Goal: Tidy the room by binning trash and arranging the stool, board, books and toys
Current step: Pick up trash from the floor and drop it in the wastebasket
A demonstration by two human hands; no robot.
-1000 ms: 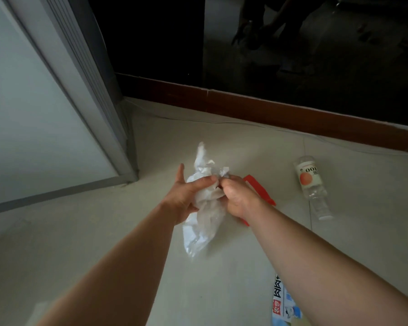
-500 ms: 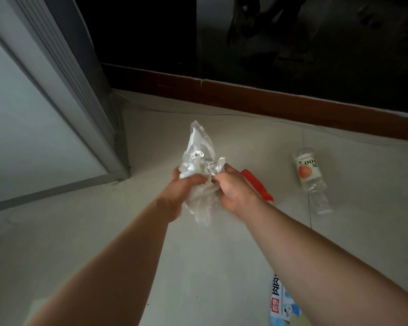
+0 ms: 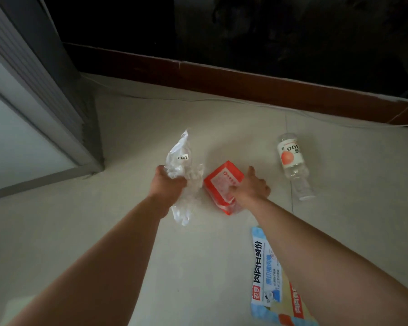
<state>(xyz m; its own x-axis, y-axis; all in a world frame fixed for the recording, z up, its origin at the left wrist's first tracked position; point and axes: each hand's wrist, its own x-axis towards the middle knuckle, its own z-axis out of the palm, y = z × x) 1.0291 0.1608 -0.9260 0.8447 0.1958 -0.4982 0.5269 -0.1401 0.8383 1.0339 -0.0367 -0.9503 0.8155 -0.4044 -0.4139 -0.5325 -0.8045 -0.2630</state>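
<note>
Trash-gathering step, I judge: left hand (image 3: 169, 184) grips the plastic bag (image 3: 184, 165); right hand (image 3: 251, 187) touches the red packet (image 3: 222, 182), grip unclear. Next, probably pinch it, then the bottle (image 3: 291, 158) at two o'clock.

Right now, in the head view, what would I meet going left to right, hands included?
Grey door frame → left hand gripping the clear plastic bag → red packet → right hand → plastic bottle lying on its side.
</note>
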